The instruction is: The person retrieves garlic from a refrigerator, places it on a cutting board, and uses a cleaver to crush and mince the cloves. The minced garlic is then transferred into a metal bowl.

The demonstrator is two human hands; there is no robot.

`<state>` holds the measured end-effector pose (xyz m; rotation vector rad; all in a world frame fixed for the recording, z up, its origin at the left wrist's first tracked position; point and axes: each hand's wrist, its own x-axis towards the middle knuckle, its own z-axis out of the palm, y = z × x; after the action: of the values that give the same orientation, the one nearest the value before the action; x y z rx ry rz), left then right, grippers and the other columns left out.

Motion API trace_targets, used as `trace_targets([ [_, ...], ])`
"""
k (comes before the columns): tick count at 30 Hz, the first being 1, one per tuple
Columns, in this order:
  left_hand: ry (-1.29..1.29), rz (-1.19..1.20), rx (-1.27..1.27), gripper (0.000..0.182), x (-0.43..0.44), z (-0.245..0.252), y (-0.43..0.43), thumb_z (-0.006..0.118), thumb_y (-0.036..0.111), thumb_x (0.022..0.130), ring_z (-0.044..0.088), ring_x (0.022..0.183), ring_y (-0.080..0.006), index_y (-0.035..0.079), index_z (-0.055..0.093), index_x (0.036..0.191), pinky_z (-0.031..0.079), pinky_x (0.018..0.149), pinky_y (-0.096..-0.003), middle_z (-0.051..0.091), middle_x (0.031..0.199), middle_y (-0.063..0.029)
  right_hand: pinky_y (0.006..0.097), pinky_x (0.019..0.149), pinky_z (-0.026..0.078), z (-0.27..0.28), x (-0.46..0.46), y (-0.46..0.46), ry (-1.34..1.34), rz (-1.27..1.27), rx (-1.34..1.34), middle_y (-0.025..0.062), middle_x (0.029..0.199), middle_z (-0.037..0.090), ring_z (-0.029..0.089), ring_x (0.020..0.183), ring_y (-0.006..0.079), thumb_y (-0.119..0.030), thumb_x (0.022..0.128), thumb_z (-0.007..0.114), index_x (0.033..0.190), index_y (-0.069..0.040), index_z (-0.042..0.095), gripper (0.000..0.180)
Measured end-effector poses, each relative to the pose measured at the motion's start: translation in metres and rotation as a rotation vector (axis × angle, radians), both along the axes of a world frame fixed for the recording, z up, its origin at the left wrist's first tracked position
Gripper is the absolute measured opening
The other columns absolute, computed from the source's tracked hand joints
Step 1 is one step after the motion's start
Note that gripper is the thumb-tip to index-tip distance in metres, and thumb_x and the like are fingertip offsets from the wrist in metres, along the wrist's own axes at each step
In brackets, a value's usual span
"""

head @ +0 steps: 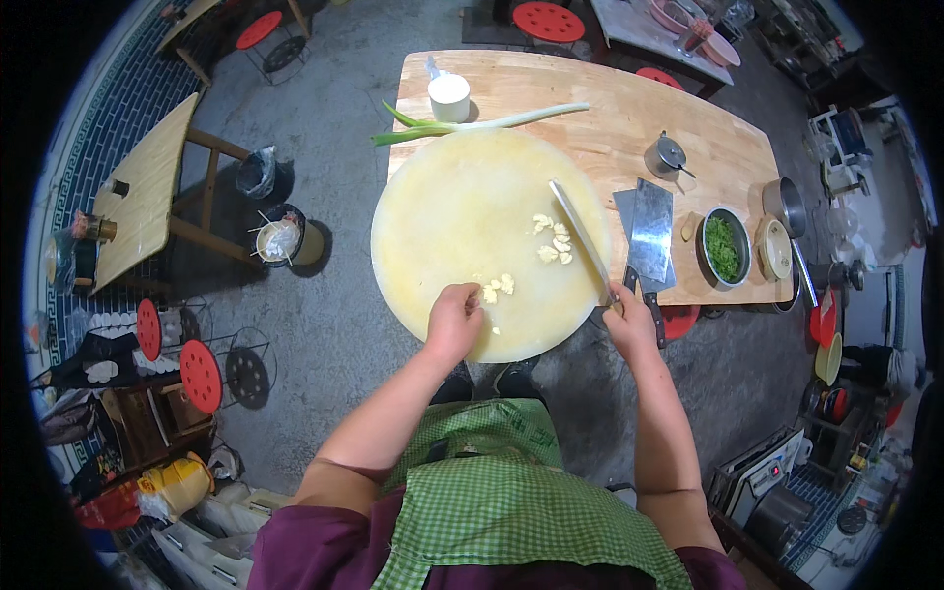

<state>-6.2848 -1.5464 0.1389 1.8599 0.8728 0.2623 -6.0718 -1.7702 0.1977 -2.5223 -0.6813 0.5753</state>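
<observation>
My right hand (pixel 630 322) grips the handle of a cleaver (pixel 580 234), whose blade stands on edge above the right side of a round, pale yellow chopping board (pixel 457 206). Left of that blade lies a loose group of crushed garlic cloves (pixel 554 240). My left hand (pixel 453 322) is at the board's near edge with curled fingers, beside a smaller pile of crushed garlic (pixel 498 288). Whether a piece is between those fingertips cannot be made out. One small garlic bit (pixel 495 331) lies nearer to me.
On the wooden table (pixel 612 110) are a leek-like green onion (pixel 516 118), a white cup (pixel 449 97), a lidded metal pot (pixel 666 155), two more cleavers (pixel 650 228), a bowl of chopped greens (pixel 724 247) and a pale bowl (pixel 774 247). A waste bucket (pixel 284 237) stands left on the floor.
</observation>
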Motion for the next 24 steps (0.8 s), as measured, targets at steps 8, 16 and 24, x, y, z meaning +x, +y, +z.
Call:
trace_targets([
  [8,0.015,-0.031,0.044,0.029,0.027,0.004,0.007,0.063,-0.002,0.085,0.068,0.095,-0.0263,-0.003,0.065,0.113,0.055,0.085,-0.0339,0.064,0.105,-0.018,0.0372,0.065,0.052,0.012,-0.058,0.009,-0.09,0.166,0.078,0.0181,0.075,0.067,0.067,0.069,0.034,-0.02,0.087,0.067,0.121,-0.01,0.067,0.036],
  [16,-0.008,0.058,0.139,0.017,-0.022,0.009,0.03,0.064,-0.001,0.085,0.067,0.084,-0.0238,-0.002,0.067,0.101,0.055,0.079,-0.0334,0.065,0.099,-0.0145,0.0508,0.069,0.051,0.039,-0.104,0.008,0.155,0.088,0.075,0.02,0.081,0.068,0.066,0.077,0.0418,-0.02,0.092,0.059,0.125,-0.013,0.062,0.034],
  [24,0.013,0.039,0.028,0.014,-0.048,0.009,0.018,0.066,0.0,0.086,0.066,0.082,-0.0221,-0.001,0.067,0.1,0.054,0.076,-0.0323,0.064,0.095,-0.0125,0.0527,0.07,0.053,0.03,-0.122,0.036,0.014,0.174,0.046,0.0219,0.084,0.069,0.067,0.079,0.0437,-0.02,0.094,0.057,0.127,-0.01,0.059,0.034],
])
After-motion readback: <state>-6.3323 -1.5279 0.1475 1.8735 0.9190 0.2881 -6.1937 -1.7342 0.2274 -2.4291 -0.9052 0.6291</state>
